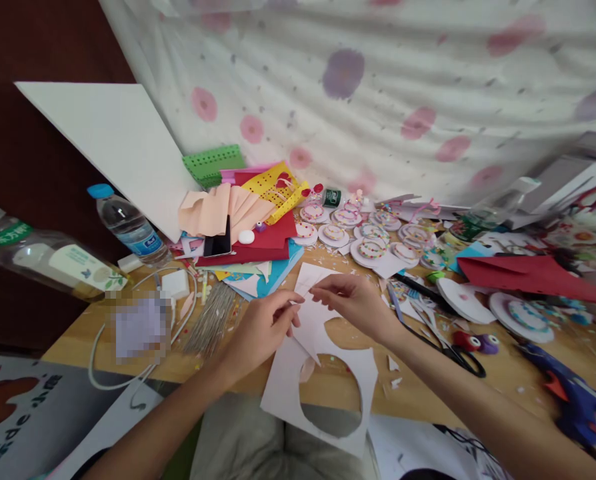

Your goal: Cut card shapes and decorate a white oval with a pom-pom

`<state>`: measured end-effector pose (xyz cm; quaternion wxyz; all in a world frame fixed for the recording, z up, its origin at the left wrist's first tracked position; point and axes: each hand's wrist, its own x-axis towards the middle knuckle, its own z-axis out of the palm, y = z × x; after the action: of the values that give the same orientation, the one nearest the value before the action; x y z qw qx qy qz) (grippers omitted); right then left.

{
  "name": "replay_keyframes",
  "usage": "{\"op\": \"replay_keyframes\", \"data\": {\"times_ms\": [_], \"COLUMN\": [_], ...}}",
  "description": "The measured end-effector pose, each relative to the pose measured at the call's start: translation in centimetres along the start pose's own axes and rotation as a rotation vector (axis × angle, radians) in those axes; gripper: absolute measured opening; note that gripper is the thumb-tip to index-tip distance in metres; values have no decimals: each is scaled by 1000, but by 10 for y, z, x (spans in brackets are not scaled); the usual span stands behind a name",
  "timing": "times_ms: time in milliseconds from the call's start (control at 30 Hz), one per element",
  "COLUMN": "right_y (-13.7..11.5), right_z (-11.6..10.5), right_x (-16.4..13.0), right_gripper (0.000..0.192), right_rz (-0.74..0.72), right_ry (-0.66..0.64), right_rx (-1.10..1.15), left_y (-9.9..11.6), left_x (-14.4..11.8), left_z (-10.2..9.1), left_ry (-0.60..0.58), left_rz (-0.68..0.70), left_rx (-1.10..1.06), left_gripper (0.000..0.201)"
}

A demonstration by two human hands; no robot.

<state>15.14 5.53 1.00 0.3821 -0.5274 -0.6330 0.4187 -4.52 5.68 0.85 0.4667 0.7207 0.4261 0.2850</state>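
White paper sheet, with round holes cut out of it, is lying across the near edge of the wooden desk and hanging over the person's lap. Left hand is pinching the sheet's upper part between thumb and fingertips; right hand is pinching the same upper part from the other side, fingers curled onto the paper. Both hands are meeting just above the largest hole, almost touching each other.

Items lying around:
- Black-handled scissors, lying just right of the right forearm, close to it.
- Blue glue gun, resting near the desk's right corner, well apart from the hands.
- Red paper, lying beyond the scissors on the right.
- Round decorated paper discs, sitting in a cluster behind the hands.
- Stack of coloured paper in peach, yellow, red and blue, piling up behind the left hand, with a black phone lying on it.
- Water bottle with a blue cap, standing at the left rear; a second clear bottle is lying tilted at the far left.
- White cable, looping across the desk's left part.
- White board, leaning against the spotted cloth hanging at the back.

Small paper scraps are lying between the sheet and the scissors.
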Motion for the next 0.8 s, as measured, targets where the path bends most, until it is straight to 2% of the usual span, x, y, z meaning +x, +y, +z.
{"op": "replay_keyframes", "data": {"times_ms": [67,167,300,400,533,633,800], "right_y": [-3,-9,-16,-17,-16,-17,-22], "right_z": [-6,-9,-8,-7,-8,-11,-14], "right_x": [-3,-9,-16,-19,-19,-18,-18], "right_gripper": [16,17,22,24,22,28,28], "right_rz": [-61,-154,-411,-593,-707,-728,-891], "right_ry": [-73,-92,-18,-28,-104,-124,-228], "right_rx": [-94,-270,-780,-1100,-1163,-1128,-1114], "left_y": [1,6,14,18,23,29,41], "left_x": [0,0,0,1,3,5,10], "left_z": [-9,-21,-30,-36,-47,-53,-60], "left_ry": [-2,-22,-119,-234,-386,-438,-495], "left_rz": [30,69,33,-42,-91,-142,-244], "left_rx": [163,295,205,89,31,16,-41], "left_gripper": [24,24,26,28,29,28,26]}}
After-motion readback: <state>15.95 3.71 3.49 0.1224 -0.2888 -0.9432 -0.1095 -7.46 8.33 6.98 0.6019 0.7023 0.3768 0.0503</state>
